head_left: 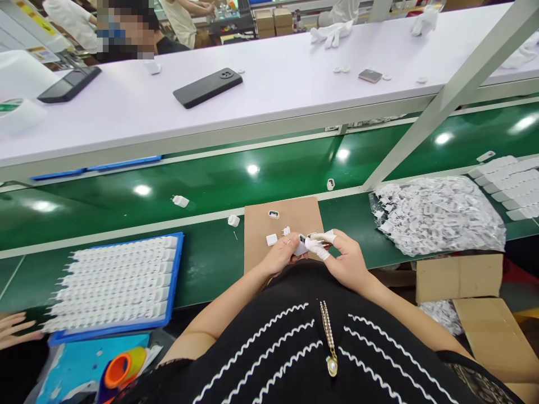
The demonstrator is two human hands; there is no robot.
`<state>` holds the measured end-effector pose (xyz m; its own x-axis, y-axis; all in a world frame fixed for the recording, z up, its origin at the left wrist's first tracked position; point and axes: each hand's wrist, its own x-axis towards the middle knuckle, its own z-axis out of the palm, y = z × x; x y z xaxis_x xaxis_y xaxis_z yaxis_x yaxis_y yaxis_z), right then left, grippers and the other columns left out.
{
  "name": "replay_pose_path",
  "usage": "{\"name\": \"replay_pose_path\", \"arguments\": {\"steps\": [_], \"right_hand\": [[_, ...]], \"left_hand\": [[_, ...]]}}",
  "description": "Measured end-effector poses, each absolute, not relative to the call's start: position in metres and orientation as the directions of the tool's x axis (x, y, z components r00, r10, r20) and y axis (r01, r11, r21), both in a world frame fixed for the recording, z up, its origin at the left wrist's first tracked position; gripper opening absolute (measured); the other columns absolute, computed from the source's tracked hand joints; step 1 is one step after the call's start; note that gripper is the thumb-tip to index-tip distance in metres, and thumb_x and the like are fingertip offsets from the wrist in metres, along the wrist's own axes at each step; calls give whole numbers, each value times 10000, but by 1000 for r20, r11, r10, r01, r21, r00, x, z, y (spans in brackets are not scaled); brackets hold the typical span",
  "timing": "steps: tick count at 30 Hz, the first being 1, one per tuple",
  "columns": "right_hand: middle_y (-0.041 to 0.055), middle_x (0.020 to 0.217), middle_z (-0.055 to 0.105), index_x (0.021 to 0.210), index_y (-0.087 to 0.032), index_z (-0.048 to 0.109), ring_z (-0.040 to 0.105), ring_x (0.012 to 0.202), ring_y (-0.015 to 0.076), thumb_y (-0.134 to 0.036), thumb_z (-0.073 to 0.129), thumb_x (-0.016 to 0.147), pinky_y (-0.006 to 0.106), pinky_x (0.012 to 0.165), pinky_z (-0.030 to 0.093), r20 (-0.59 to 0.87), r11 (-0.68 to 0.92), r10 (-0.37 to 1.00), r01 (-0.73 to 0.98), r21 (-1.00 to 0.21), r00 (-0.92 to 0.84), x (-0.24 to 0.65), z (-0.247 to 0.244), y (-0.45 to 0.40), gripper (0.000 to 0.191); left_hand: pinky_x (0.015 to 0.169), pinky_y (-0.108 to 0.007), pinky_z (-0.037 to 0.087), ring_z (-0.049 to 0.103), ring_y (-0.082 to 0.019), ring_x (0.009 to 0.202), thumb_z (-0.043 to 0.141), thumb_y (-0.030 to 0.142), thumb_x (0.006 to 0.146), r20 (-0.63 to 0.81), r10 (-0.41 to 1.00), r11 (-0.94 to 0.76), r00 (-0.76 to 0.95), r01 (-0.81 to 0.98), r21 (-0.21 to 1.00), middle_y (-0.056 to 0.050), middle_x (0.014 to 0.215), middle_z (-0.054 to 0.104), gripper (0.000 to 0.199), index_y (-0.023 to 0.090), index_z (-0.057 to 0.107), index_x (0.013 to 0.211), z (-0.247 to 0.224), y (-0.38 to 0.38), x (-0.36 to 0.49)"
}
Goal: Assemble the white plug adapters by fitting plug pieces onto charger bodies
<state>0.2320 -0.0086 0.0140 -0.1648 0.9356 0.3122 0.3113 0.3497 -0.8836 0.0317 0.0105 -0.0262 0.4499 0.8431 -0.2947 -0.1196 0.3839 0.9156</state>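
Note:
My left hand (281,253) is closed around a white charger housing (300,248), whose open end shows dark insides. My right hand (346,257), with white covers on some fingertips, is pinched close beside that housing; what its fingers grip is too small and hidden to tell. Both hands are over the near edge of a brown cardboard sheet (257,224). On the sheet lie an open white housing (273,214), a small white pronged piece (286,230) and a white square piece (272,240).
Left, a blue tray (179,264) holds rows of white chargers (113,280); a person's hand (19,331) is beside it. Right, a plastic bag of small white parts (442,216) lies near stacked white housings (514,185). A slanted metal post (442,106) rises before the white shelf (269,95).

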Motion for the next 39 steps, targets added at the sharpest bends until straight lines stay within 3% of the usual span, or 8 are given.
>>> {"name": "replay_pose_path", "arguments": {"steps": [8,14,18,35,39], "right_hand": [[38,916,720,1105,-254,759,687,813,192,-241,683,945,336,793,581,282,327,941,295,-898,-185,229,12,-9,177],[55,939,742,1100,-250,775,705,825,202,-206,683,935,334,799,597,414,439,898,344,-830,-147,230,12,-12,194],[67,936,746,1112,-245,781,710,812,201,-203,677,940,326,776,605,463,467,881,356,-810,-100,229,11,-16,206],[59,835,739,1016,-243,812,692,724,196,-221,687,896,324,695,599,437,419,899,343,-841,-25,226,11,-21,174],[58,861,754,972,-240,819,704,732,203,-246,708,877,325,687,602,311,297,950,279,-913,6,225,10,-20,146]], "left_hand": [[515,-263,326,443,-129,526,371,816,938,-238,850,226,471,82,971,-50,637,636,721,158,610,761,-16,12,30],[605,-275,404,522,-153,619,412,756,966,-156,906,111,393,137,984,-35,664,604,657,165,580,736,-11,11,36],[572,-283,390,491,-152,583,403,782,950,-181,913,152,365,108,982,-21,624,553,667,175,550,716,-15,11,40],[583,-296,336,418,-143,579,363,776,956,-70,944,16,323,167,986,-2,596,469,653,205,448,651,-17,7,47],[560,-298,341,431,-144,547,364,785,954,-128,947,83,295,160,984,-2,560,492,658,208,459,652,-16,3,52]]}}
